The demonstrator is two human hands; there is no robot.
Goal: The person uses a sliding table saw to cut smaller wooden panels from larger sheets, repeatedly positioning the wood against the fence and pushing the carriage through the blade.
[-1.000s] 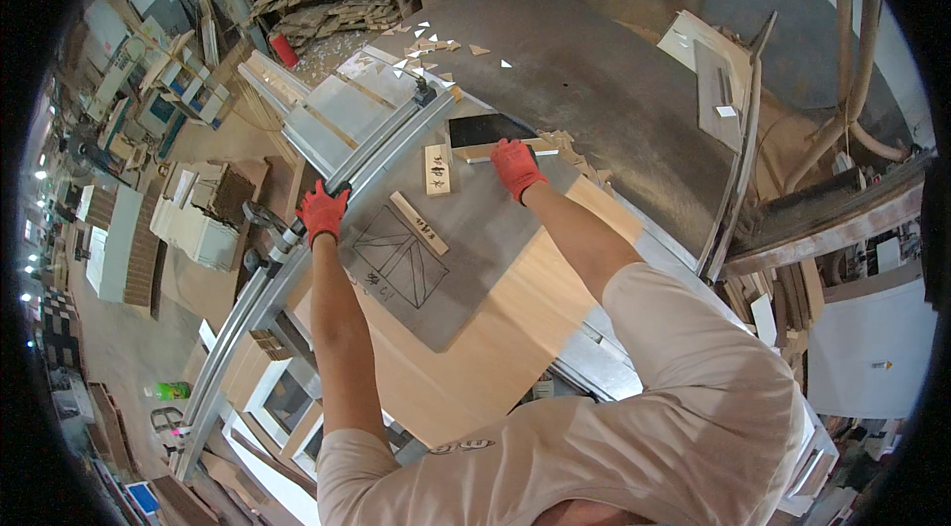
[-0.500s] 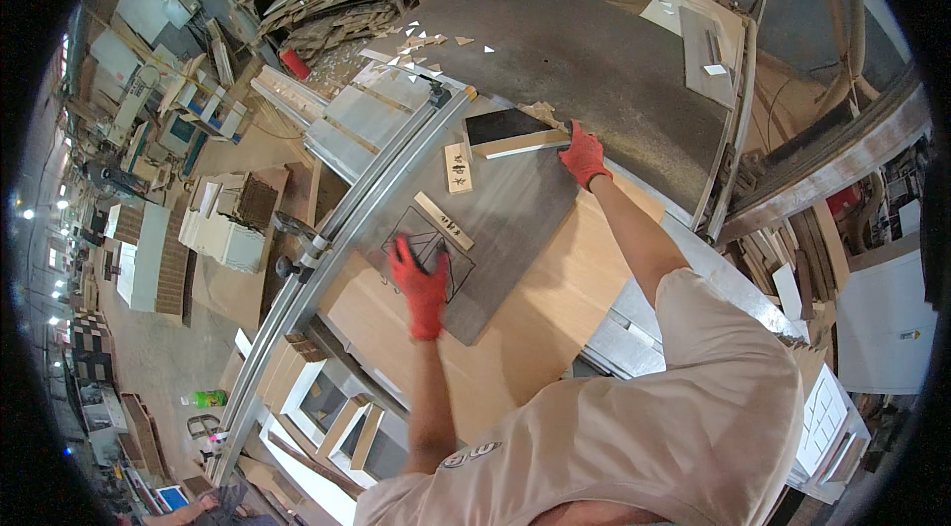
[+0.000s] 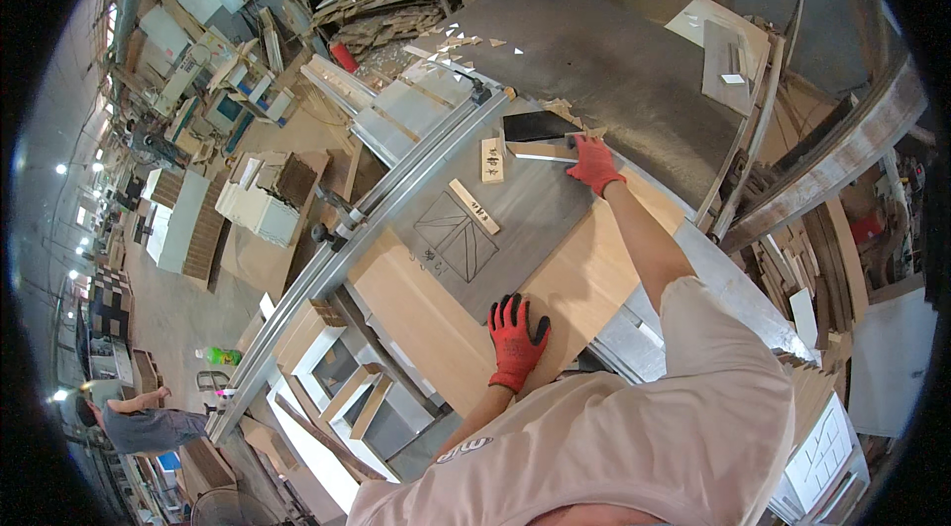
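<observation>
Evidently both hands wear red gloves with black fingertips; taking the middle of the grey board as the clock's centre, the left hand lies palm down at six o'clock, its fingers spread and holding nothing, over the board's near edge; the right hand is at two o'clock, its fingers at the right end of a white-edged strip (whether they clasp it or merely touch it cannot be told). That strip lies at one o'clock, just beside a flat black piece; at twelve sits a short pale block with dark marks, and between ten and eleven, nearer the centre, a slim wooden strip lies aslant; a line drawing shows on the board towards nine. Beneath the grey board is a tan board, its bare surface visible from four to five o'clock and again around eight; a metal rail passes at nine; far off at eight, a co-worker stands beyond a green bottle.
</observation>
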